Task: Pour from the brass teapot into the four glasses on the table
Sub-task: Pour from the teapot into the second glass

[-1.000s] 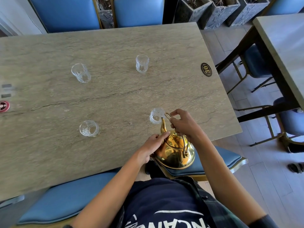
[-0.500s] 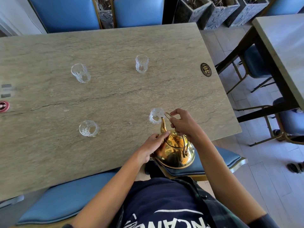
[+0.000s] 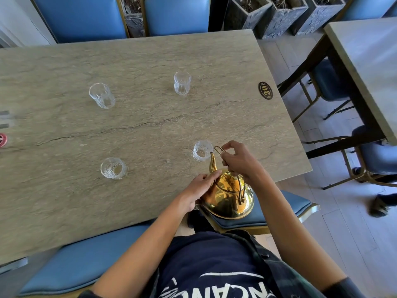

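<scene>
The brass teapot (image 3: pixel 228 195) is tilted forward near the table's front edge, its spout tip over the rim of the near right glass (image 3: pixel 201 151). My right hand (image 3: pixel 238 161) grips the teapot's wire handle. My left hand (image 3: pixel 196 190) rests against the pot's lid and shoulder, steadying it. Three more clear glasses stand apart on the stone table (image 3: pixel 139 125): near left (image 3: pixel 113 168), far left (image 3: pixel 102 95), far right (image 3: pixel 182 82). Whether liquid flows from the spout cannot be seen.
A black oval number plate (image 3: pixel 265 90) sits near the table's right edge. A red coaster (image 3: pixel 2 140) lies at the left edge. Blue chairs (image 3: pixel 81 18) stand behind and in front of the table. A second table (image 3: pixel 369 67) stands to the right.
Almost nothing differs. The teapot stays tilted with its spout at the near right glass, and both hands keep their hold.
</scene>
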The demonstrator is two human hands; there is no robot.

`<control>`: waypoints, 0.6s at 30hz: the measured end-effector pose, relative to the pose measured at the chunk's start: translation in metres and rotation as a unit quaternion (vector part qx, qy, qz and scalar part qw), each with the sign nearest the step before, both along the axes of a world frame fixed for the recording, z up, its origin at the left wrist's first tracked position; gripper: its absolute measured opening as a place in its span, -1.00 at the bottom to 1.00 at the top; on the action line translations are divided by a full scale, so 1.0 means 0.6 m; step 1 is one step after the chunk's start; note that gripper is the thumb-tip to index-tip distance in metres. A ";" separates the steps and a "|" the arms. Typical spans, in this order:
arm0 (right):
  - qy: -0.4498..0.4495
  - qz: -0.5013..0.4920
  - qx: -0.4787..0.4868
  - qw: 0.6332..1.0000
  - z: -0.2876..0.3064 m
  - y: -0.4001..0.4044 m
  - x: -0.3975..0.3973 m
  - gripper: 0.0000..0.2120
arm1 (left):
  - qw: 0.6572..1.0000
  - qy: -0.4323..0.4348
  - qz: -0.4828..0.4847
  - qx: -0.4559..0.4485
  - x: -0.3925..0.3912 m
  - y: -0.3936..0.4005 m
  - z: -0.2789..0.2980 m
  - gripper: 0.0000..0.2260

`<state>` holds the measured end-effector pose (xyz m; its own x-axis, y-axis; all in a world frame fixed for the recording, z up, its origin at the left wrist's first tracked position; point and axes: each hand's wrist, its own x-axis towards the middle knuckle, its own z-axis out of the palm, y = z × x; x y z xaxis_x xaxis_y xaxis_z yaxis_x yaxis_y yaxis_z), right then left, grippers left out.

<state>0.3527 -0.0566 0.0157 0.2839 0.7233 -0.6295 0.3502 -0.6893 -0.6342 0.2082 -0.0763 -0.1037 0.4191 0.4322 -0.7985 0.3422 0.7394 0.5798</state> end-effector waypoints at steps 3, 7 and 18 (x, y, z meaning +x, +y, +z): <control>-0.002 0.005 0.001 1.000 0.001 0.000 0.000 -0.74 | 1.000 0.001 0.000 0.001 0.000 0.000 -0.001 0.08; -0.002 0.007 0.000 1.000 0.000 0.000 -0.002 -0.74 | 1.000 -0.009 0.007 -0.002 -0.001 -0.002 0.000 -0.11; 0.001 -0.001 -0.005 1.000 -0.008 -0.005 -0.010 -0.71 | 1.000 -0.016 -0.006 -0.023 -0.013 -0.005 0.005 -0.34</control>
<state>0.3469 -0.0598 0.0111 0.2839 0.7162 -0.6375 0.3483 -0.6965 -0.6274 0.2006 -0.0795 -0.1006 0.4500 0.3902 -0.8033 0.3329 0.7613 0.5564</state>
